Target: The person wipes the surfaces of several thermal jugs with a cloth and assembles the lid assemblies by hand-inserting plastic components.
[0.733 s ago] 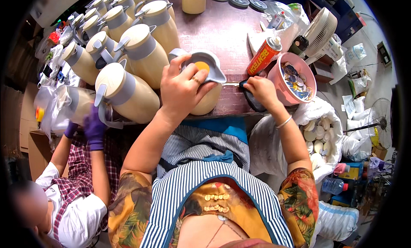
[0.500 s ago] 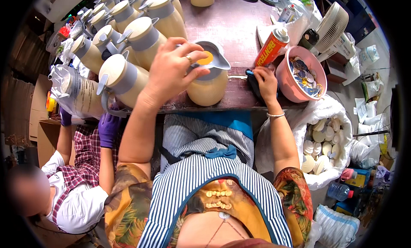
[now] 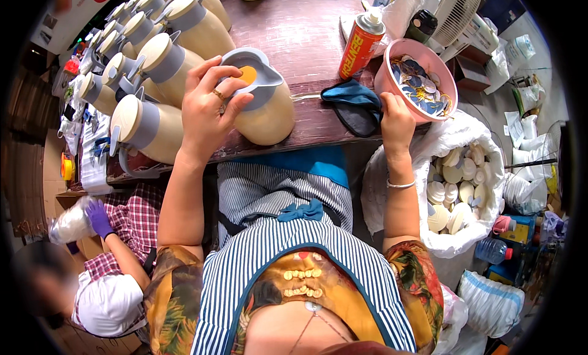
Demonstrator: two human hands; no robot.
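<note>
My left hand (image 3: 211,107) is at the handle side of a cream jug (image 3: 263,116), with fingers curled around where the handle is hidden. The jug has no lid on; its grey collar and spout (image 3: 267,76) point right, and a yellow disc (image 3: 247,75) shows inside the mouth. My right hand (image 3: 398,122) is closed at the right edge of a blue-and-black cloth pad (image 3: 355,107), which lies near the table's front edge. Just behind the pad stands a red spray can (image 3: 362,42) with a white top.
Several lidded jugs (image 3: 156,122) crowd the table's left. At right are a pink basin (image 3: 383,79) of small tags, a fan (image 3: 456,15) and, lower down, a white sack (image 3: 429,140) of round lids. A person in purple gloves (image 3: 98,217) works at lower left with a plastic-wrapped item (image 3: 68,223).
My view has shifted. My right hand has moved to the pad's right edge, so more of the pad shows. The person at left has taken the wrapped item down from the table's edge.
</note>
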